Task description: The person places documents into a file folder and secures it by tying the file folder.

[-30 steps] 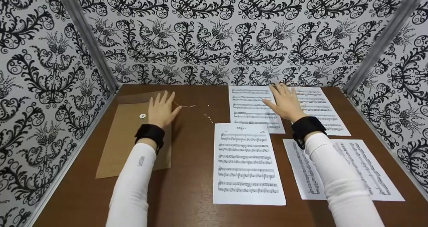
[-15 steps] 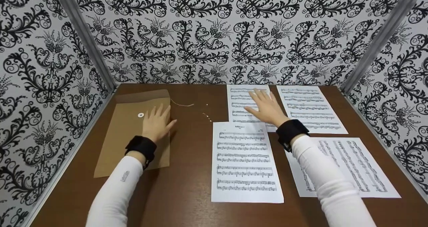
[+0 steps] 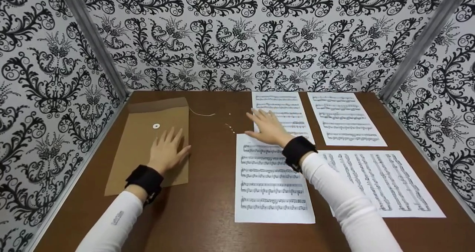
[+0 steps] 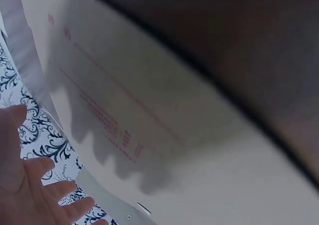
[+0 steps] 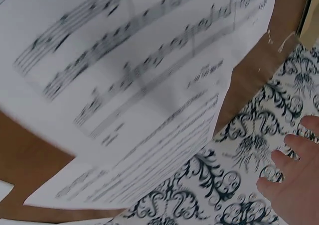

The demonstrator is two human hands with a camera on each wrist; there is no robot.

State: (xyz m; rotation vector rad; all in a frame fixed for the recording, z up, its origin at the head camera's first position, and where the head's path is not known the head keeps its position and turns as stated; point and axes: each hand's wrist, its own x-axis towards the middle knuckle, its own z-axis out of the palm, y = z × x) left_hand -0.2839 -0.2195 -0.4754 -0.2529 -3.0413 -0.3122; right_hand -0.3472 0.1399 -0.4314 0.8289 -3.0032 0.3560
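Note:
My left hand is over the lower right part of a brown string-tie envelope, fingers spread. In the left wrist view a shadow of fingers falls on the envelope's red print, and the hand appears raised off it. A white button sits near the envelope's open flap, and a thin string trails right. My right hand, fingers extended, hovers where a front sheet of music meets a back sheet. Neither hand holds anything.
Two more music sheets lie at right: one at the back, one turned sideways in front. Small white specks dot the brown table. Patterned walls enclose the back and both sides.
My left hand has drawn back toward me from the envelope's top right, uncovering the flap. My right hand has moved left and nearer, from the back sheets to the front sheet's top edge.

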